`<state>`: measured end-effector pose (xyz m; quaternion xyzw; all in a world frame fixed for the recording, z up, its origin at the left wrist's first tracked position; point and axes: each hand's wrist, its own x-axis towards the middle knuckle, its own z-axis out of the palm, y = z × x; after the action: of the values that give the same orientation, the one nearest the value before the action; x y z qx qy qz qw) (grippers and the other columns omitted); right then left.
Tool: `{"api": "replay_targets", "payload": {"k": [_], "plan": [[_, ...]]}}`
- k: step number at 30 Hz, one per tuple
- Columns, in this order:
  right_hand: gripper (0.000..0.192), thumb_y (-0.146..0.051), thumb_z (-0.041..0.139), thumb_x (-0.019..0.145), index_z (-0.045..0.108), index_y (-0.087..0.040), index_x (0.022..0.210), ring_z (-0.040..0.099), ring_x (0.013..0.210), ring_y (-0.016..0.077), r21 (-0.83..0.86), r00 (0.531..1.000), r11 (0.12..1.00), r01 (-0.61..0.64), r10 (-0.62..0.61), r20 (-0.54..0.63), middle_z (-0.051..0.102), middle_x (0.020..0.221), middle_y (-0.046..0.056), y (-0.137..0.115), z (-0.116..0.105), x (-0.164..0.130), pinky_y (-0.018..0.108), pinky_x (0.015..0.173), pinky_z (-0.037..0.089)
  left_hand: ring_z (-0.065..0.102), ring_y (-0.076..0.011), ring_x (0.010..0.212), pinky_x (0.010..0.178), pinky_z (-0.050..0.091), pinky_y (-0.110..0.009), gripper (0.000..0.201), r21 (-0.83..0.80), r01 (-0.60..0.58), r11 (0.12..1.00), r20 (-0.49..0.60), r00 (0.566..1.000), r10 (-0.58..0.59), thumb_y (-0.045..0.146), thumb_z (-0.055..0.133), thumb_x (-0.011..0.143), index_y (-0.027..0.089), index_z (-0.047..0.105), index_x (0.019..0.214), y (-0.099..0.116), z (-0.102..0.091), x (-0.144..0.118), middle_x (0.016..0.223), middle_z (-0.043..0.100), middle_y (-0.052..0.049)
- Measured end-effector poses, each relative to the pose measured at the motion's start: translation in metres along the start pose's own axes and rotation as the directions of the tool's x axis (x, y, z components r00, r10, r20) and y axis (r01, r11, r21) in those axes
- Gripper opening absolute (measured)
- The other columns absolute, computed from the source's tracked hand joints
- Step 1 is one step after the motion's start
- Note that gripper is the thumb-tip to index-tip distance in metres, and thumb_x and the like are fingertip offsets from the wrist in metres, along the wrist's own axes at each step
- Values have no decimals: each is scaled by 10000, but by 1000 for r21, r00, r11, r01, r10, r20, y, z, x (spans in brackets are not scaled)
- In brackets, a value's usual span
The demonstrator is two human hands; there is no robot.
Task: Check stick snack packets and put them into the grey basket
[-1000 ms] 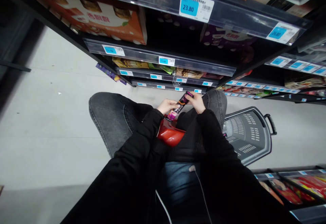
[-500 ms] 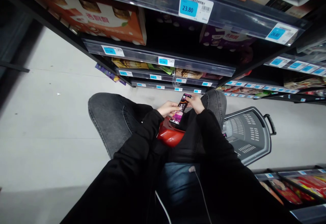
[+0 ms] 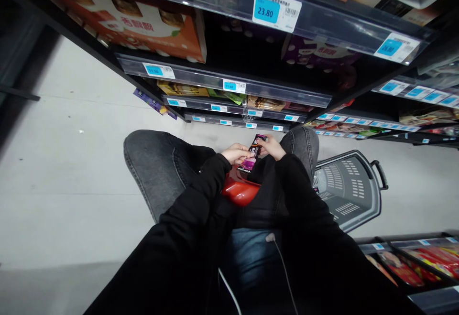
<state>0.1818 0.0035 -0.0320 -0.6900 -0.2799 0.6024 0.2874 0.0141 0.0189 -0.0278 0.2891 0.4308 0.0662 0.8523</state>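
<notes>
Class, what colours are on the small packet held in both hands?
The packet is mainly black with pink-purple print, seen in the head view.

On the clear strip along the top shelf edge, a blue-and-white price tag (image 3: 276, 10) is printed with "23.80"; a line of small characters above the number and a barcode beside it are too fine to be read. On the tag (image 3: 396, 47) farther right on the same strip, a number beginning with "2" is seen, but its remaining digits are blurred. On the tag (image 3: 234, 86) on the next shelf edge down, "11.50" can just be made out. Red Chinese characters are printed on the orange box (image 3: 143, 26), too blurred to be read with certainty. The print on the dark packet (image 3: 252, 155) cannot be read.
</notes>
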Motion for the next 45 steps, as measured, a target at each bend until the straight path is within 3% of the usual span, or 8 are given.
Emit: {"api": "replay_targets", "payload": {"k": [9, 19, 23, 26, 30, 35, 39, 45], "plan": [[451, -316, 692, 578, 425, -205, 925, 578, 514, 117, 102, 966, 964, 247, -236, -110, 563, 612, -61, -5, -2, -1, 256, 477, 507, 550, -105, 469, 467, 427, -210, 326, 153, -46, 987, -106, 992, 63, 308, 776, 513, 86, 633, 703, 1, 2, 2, 543, 602, -22], [388, -430, 686, 566, 441, -211, 773, 577, 589, 111, 92, 931, 926, 365, -360, -68, 560, 647, -43, -13, -1, -8, 232, 505, 506, 358, -39, 408, 411, 266, -164, 356, 523, -224, 822, -210, 901, 379, 413, 727, 509, 121, 530, 457, 0, -5, 7, 394, 410, 72], [382, -428, 692, 572, 453, -218, 784, 575, 594, 113, 146, 924, 913, 380, -369, -97, 567, 658, -40, -16, -5, -12, 243, 533, 514, 480, -80, 468, 457, 344, -175, 375, 324, -227, 918, -133, 950, 282, 464, 718, 546, 110, 624, 627, 4, 1, 1, 501, 550, 19], [354, -430, 673, 616, 453, -228, 806, 607, 714, 134, 258, 918, 882, 395, -391, -70, 605, 760, -18, -21, -10, -17, 292, 659, 535, 612, -170, 647, 553, 442, -235, 553, 0, -81, 997, 64, 995, 81, 609, 551, 676, 111, 635, 901, 9, 3, -6, 761, 668, -102], [334, -455, 637, 662, 455, -232, 830, 622, 855, 165, 338, 909, 864, 373, -413, 52, 641, 887, 16, -26, -15, -26, 331, 738, 522, 623, -179, 627, 560, 470, -268, 580, -90, 90, 992, 276, 959, -62, 607, 475, 738, 115, 599, 1017, 12, -2, -11, 781, 673, -120], [366, -562, 491, 734, 487, -236, 900, 619, 913, 187, 333, 914, 882, 334, -389, 113, 626, 1032, 51, -29, -16, -31, 328, 697, 518, 496, -73, 420, 442, 410, -196, 336, 23, -121, 992, 100, 988, 118, 409, 654, 685, 110, 611, 834, 7, -5, -4, 564, 583, -5], [434, -528, 546, 705, 471, -246, 1026, 623, 906, 192, 358, 918, 870, 339, -389, 74, 621, 1056, 55, -27, -14, -29, 335, 677, 519, 474, -53, 404, 423, 390, -175, 317, 215, -287, 933, -82, 947, 310, 350, 739, 588, 121, 556, 706, 4, -2, 2, 511, 536, 37], [396, -385, 623, 658, 480, -210, 984, 632, 873, 207, 363, 941, 876, 318, -338, -7, 648, 988, 66, -25, -11, -24, 377, 717, 516, 543, -95, 458, 456, 440, -220, 424, 194, -301, 934, -14, 951, 309, 478, 700, 590, 119, 556, 766, 4, 0, 2, 629, 627, -14]]}}
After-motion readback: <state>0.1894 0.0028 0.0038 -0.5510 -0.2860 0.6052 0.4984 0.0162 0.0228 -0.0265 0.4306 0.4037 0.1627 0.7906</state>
